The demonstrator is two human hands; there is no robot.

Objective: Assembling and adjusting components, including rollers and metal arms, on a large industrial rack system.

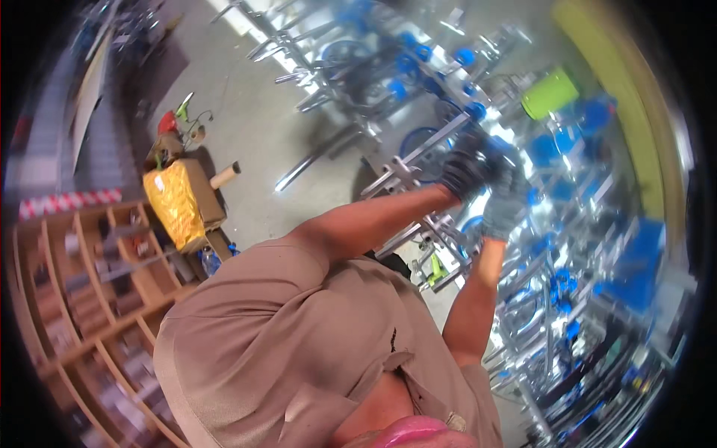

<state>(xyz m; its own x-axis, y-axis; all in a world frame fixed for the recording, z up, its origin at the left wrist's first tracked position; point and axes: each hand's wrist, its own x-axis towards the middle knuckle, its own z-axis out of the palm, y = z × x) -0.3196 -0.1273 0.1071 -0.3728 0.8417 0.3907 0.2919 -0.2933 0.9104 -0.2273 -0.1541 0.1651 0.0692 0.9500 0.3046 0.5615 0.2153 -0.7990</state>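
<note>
Work in hand: a silver metal bar (418, 160) belonging to a frame assembly with blue fittings (407, 82), held up at arm's reach. Progress, as judged: the bar is already seated among the other silver members of the frame, and fitting or adjusting at its near end appears to be under way; whether any fastening is finished cannot be told, the view being blurred. Left hand (467, 168), in a dark glove: fingers curled closed around the upper end of the bar. Right hand (502, 209), in a grey glove: placed just below and beside the left, touching it; its fingers are bent inward, but what they are closed on cannot be told. Position of the bar: it runs down and to the left from the gloved fingers, its end enclosed by them. Surroundings: a green cylindrical container (550, 93) above and to the right; a yellow-wrapped box (179, 201) on the floor; wooden shelving (89, 299) at far left.
</note>
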